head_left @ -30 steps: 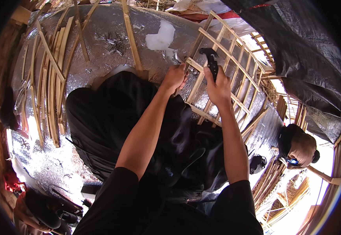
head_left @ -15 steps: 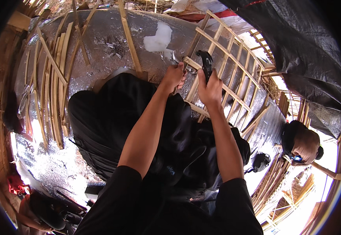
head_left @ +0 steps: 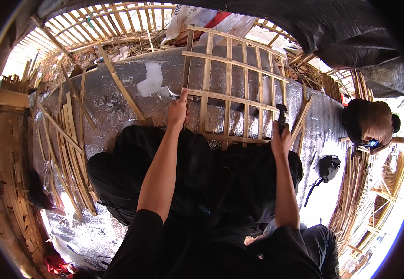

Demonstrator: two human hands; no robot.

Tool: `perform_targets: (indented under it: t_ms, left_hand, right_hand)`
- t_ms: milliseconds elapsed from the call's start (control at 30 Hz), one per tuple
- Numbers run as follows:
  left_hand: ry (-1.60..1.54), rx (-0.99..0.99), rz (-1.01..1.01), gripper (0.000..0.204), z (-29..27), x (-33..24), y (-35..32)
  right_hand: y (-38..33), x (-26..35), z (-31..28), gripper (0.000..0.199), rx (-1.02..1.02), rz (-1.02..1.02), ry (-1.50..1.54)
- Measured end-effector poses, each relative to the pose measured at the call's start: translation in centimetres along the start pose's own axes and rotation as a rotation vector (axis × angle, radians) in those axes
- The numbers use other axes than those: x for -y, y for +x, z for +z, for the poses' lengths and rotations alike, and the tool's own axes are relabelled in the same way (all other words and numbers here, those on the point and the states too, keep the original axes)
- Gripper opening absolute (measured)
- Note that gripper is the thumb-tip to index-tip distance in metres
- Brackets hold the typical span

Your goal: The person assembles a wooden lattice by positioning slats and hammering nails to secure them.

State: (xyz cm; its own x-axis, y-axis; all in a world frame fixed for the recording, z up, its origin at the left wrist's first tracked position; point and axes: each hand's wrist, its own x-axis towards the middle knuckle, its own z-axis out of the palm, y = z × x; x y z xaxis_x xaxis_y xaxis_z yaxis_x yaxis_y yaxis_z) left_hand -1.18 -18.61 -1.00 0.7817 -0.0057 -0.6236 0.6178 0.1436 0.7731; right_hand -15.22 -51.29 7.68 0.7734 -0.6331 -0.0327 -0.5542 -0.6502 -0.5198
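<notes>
A lattice of light bamboo strips (head_left: pixel 253 103) stands before my knees, its strips crossing in a grid. My left hand (head_left: pixel 178 111) is closed around the left end of the lattice, where a crosspiece meets the dark upright. In my right hand (head_left: pixel 282 139) is a hammer (head_left: pixel 282 114), gripped by its handle. The hammer's black head is up beside the right end of that same crosspiece; whether it touches the strip I cannot tell.
Loose bamboo strips (head_left: pixel 67 139) lie at the left on a silvery foil sheet (head_left: pixel 95 93). One strip (head_left: pixel 120 83) leans beside my knee. A black pouch-like item (head_left: pixel 328 167) and a person (head_left: pixel 371 123) are at the right. Black plastic sheeting (head_left: pixel 350 37) hangs above.
My right hand has moved the hammer from near my left hand to the lattice's right side. My view has turned, so the lattice appears more level. My left hand keeps its hold.
</notes>
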Motion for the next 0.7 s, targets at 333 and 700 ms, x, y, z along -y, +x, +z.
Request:
perform_targets:
  t_ms: [333, 700]
  left_hand:
    - [0.068, -0.025, 0.049, 0.061, 2.3, 1.3, 1.1]
    - [0.028, -0.057, 0.242, 0.065, 1.2, -1.2, -6.8]
  right_hand:
    - [8.9, -16.5, -0.8, 0.058, -0.114, 0.538, -0.382]
    - [-2.5, -0.9, 4.3, 0.042, -0.02, -0.499, 0.272]
